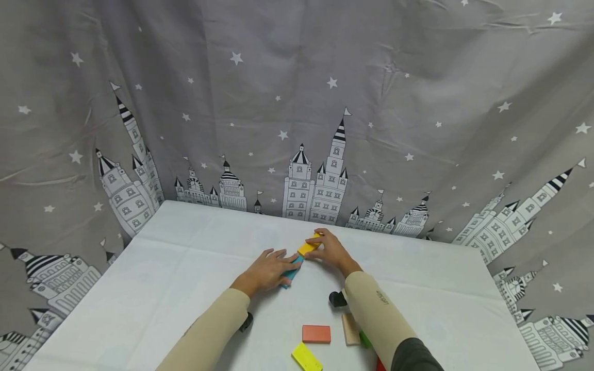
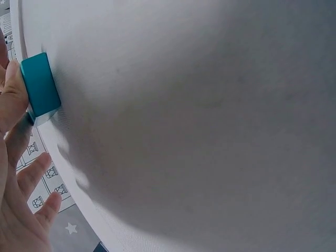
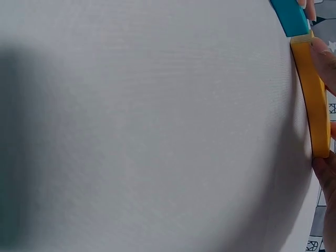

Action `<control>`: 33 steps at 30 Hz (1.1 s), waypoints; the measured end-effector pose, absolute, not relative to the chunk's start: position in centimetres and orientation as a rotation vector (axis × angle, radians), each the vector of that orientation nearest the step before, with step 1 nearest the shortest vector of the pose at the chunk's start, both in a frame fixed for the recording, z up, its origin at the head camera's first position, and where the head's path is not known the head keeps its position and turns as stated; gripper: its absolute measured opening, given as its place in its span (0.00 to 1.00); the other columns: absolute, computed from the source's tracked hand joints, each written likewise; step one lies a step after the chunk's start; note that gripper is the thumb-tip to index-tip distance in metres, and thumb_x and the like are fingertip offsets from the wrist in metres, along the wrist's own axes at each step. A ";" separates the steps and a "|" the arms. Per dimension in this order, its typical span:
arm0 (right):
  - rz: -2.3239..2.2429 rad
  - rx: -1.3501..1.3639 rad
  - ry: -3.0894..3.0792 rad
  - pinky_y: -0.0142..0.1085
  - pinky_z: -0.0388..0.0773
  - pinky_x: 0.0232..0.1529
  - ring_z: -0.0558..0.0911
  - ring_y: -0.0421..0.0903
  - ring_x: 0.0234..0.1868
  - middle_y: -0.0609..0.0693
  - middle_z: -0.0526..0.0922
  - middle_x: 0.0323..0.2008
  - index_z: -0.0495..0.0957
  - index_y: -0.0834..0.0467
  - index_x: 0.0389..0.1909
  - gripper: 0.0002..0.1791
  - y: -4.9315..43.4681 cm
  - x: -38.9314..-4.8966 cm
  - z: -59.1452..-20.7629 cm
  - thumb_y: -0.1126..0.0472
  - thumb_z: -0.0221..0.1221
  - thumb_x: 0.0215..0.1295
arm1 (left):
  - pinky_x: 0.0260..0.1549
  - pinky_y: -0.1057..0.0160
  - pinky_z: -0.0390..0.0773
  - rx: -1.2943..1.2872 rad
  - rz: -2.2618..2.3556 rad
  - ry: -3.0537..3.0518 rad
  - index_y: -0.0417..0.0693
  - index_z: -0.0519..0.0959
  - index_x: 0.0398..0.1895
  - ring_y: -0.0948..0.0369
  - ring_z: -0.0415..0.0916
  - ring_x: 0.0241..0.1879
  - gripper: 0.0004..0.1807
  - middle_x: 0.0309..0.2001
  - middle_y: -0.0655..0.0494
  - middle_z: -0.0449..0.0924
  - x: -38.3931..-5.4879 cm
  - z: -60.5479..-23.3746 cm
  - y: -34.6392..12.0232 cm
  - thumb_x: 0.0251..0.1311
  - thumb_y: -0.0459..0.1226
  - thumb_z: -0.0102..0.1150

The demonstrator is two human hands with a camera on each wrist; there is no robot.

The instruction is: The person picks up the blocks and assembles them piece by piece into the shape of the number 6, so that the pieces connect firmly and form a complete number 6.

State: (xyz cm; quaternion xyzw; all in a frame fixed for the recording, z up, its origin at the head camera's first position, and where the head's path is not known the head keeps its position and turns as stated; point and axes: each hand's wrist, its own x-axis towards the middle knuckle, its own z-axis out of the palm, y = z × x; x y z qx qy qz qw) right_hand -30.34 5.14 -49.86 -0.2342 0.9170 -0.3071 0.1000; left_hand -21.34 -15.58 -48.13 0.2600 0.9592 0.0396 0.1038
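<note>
On the white-covered table, my left hand (image 1: 266, 271) holds a teal block (image 1: 291, 274) between thumb and fingers. The left wrist view shows the thumb against the end of that teal block (image 2: 41, 84), with other fingers spread beyond it. My right hand (image 1: 333, 251) pinches an orange-yellow block (image 1: 307, 248), thumb near one end and a finger at the other. Seen from the right wrist, the orange-yellow block (image 3: 311, 100) lies end to end with the teal block (image 3: 292, 17), and their ends appear to touch.
Closer to me lie a coral block (image 1: 316, 334), a bright yellow block (image 1: 307, 357) and a plain wooden block (image 1: 350, 330). A green block (image 1: 365, 340) and a red piece (image 1: 380, 365) are partly hidden by my right sleeve. A grey patterned curtain (image 1: 260, 103) hangs behind the table.
</note>
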 end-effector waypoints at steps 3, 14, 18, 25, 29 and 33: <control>-0.928 -0.684 2.703 0.56 0.56 0.68 0.62 0.60 0.69 0.58 0.65 0.68 0.81 0.54 0.55 0.26 5.0 -30.2 -49.9 0.49 0.69 0.55 | 0.67 0.43 0.57 0.772 0.105 2.837 0.63 0.65 0.70 0.51 0.56 0.71 0.34 0.72 0.63 0.60 -21.3 -48.2 -15.6 0.60 0.55 0.55; -0.931 -0.652 2.716 0.56 0.56 0.69 0.61 0.59 0.69 0.57 0.65 0.68 0.81 0.54 0.54 0.25 5.0 -29.7 -50.1 0.50 0.69 0.55 | 0.67 0.43 0.57 0.779 0.144 2.834 0.61 0.66 0.70 0.50 0.56 0.71 0.34 0.72 0.62 0.60 -21.1 -48.2 -15.3 0.60 0.54 0.56; -0.928 -0.641 2.724 0.55 0.56 0.69 0.61 0.59 0.69 0.56 0.64 0.68 0.81 0.53 0.55 0.26 5.1 -29.7 -50.1 0.49 0.69 0.55 | 0.67 0.43 0.57 0.775 0.156 2.839 0.61 0.67 0.70 0.50 0.56 0.71 0.33 0.72 0.62 0.60 -21.1 -48.2 -15.2 0.60 0.54 0.56; -0.915 -0.622 2.748 0.55 0.56 0.69 0.60 0.59 0.70 0.56 0.63 0.69 0.81 0.52 0.54 0.26 5.1 -29.7 -50.3 0.48 0.69 0.55 | 0.66 0.43 0.57 0.780 0.136 2.844 0.62 0.65 0.70 0.50 0.57 0.70 0.34 0.72 0.62 0.60 -21.2 -48.0 -15.3 0.60 0.54 0.56; -0.932 -0.610 2.752 0.55 0.55 0.69 0.60 0.59 0.70 0.56 0.63 0.69 0.81 0.52 0.55 0.26 5.0 -29.8 -50.5 0.48 0.69 0.55 | 0.67 0.43 0.57 0.776 0.136 2.844 0.62 0.65 0.71 0.50 0.57 0.70 0.34 0.72 0.62 0.60 -21.3 -48.0 -15.4 0.60 0.54 0.56; -0.930 -0.614 2.757 0.55 0.56 0.69 0.61 0.59 0.70 0.57 0.63 0.69 0.81 0.53 0.54 0.26 4.8 -29.9 -50.6 0.48 0.69 0.56 | 0.67 0.43 0.56 0.760 0.131 2.842 0.63 0.65 0.71 0.51 0.56 0.71 0.34 0.72 0.63 0.60 -21.4 -48.3 -15.5 0.60 0.54 0.56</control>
